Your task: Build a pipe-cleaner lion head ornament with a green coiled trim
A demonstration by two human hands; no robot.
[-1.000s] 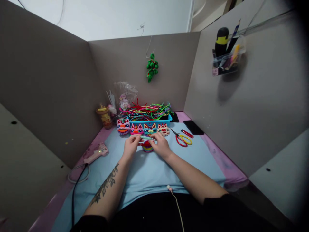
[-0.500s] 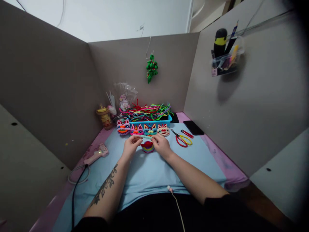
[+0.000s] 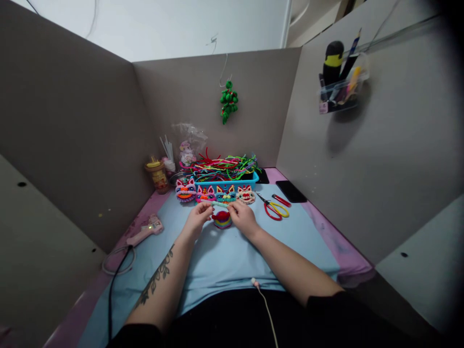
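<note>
Between my hands stretches a short mint-green pipe cleaner (image 3: 220,205), roughly level. My left hand (image 3: 199,215) pinches its left end, and my right hand (image 3: 242,217) pinches its right end. Just below it on the blue cloth (image 3: 217,261) sits a small rounded piece (image 3: 222,221), red on top with rainbow bands. Behind my hands stand several fuzzy lion-dance heads, among them a purple one (image 3: 185,191), a blue one (image 3: 225,194) and a cream one (image 3: 245,195); my fingers partly cover the pink one (image 3: 206,194).
A blue basket (image 3: 250,181) of pipe cleaners stands at the back. Scissors (image 3: 274,210), a red cutter (image 3: 282,200) and a phone (image 3: 291,191) lie on the right. To the left are a pink glue gun (image 3: 145,231) with its cord and a jar (image 3: 158,178). Grey partitions (image 3: 217,135) surround the desk.
My left fingers have shifted slightly at the pipe cleaner's left end. The right hand keeps nearly the same place, and the view has tilted a little.
</note>
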